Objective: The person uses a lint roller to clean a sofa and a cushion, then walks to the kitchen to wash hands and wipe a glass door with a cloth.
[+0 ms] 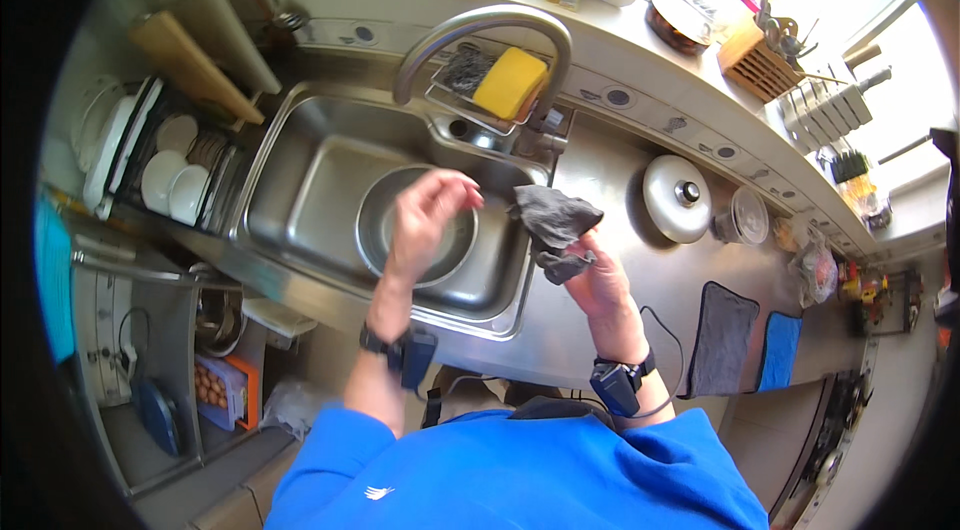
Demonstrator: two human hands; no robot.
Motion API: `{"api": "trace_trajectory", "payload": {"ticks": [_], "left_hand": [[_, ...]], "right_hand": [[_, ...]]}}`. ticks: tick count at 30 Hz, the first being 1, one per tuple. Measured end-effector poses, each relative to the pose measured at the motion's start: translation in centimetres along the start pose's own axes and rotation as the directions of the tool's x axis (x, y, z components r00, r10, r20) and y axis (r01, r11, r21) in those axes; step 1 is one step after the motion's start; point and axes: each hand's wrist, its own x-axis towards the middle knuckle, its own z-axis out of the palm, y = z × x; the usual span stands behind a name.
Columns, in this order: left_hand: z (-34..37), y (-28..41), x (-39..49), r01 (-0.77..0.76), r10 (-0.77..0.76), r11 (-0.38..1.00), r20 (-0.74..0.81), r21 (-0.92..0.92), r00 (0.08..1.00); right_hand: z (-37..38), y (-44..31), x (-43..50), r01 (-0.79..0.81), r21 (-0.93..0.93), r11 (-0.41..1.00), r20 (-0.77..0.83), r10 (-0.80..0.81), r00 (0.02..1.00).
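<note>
A crumpled grey cloth is held up by my right hand, over the right rim of the stainless steel sink. Its lower folds rest against my fingers. To the left, my left hand hovers above a round metal basin standing inside the sink. That hand is blurred, its fingers bent and bunched, and nothing shows in it. It hides part of the basin. Between the two hands is a gap, and the cloth does not touch the left one.
The curved faucet arches behind the sink, near a wire rack holding a yellow sponge and a scouring pad. A domed pot lid, a flat grey cloth and a blue cloth lie right. A dish rack stands left.
</note>
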Motion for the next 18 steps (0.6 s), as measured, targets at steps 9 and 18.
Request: {"api": "trace_trajectory", "payload": {"ticks": [9,18], "left_hand": [[3.1,9.5,-20.2,-0.043,0.222,0.922,-0.436,0.384,0.872],[11.1,15.3,-42.0,-0.311,0.108,0.95,-0.951,0.014,0.288]], "right_hand": [[5.3,9.1,-6.4,-0.636,-0.089,0.767,0.484,0.591,0.645],[8.4,12.4,-21.6,-0.945,-0.323,0.058,0.698,0.689,-0.196]]}}
